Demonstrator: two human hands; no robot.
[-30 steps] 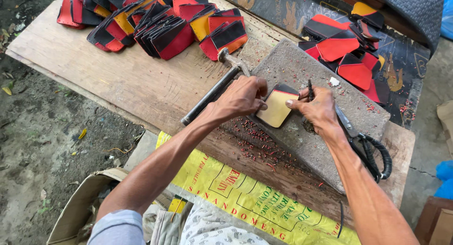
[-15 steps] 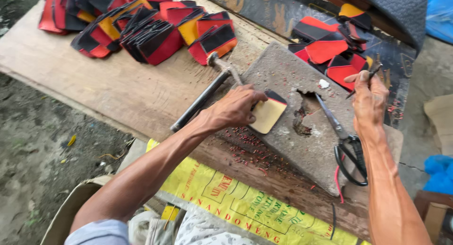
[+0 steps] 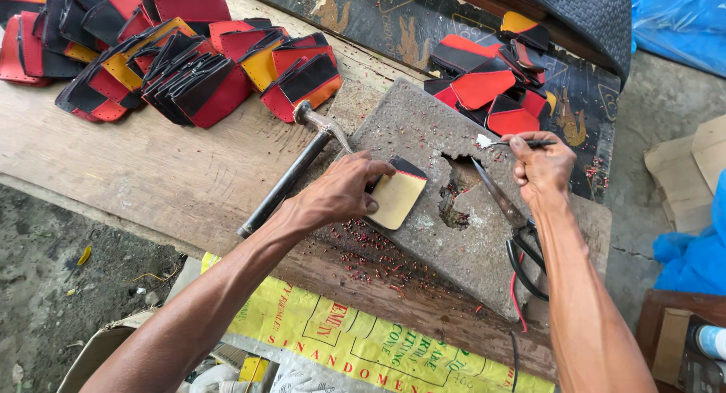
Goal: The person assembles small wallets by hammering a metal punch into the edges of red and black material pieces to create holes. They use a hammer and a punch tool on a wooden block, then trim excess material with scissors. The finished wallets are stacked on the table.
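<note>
The tan piece with the black top edge (image 3: 398, 198) lies flat on the grey stone slab (image 3: 423, 136), just left of the broken hollow (image 3: 454, 200) near the slab's middle. Your left hand (image 3: 340, 192) rests on it palm down, fingers spread and pressing its left edge, not curled around anything. Your right hand (image 3: 543, 166) is closed in a pinch near the slab's far right corner, gripping a thin dark tool (image 3: 505, 142) with a pale tip. Scissors (image 3: 508, 223) lie along the slab's right side, blades pointing toward the hollow, and a hammer (image 3: 291, 173) rests off the slab's left edge on the wooden board (image 3: 136, 173). Stacks of red, black and yellow pieces (image 3: 174, 68) sit along the board's far edge. Your hold covers only one edge, so the piece could pivot or slide toward the hollow under pressure. Your fingertips also lie close to where the tool would land, and the open blades sit beside your right forearm.
</note>
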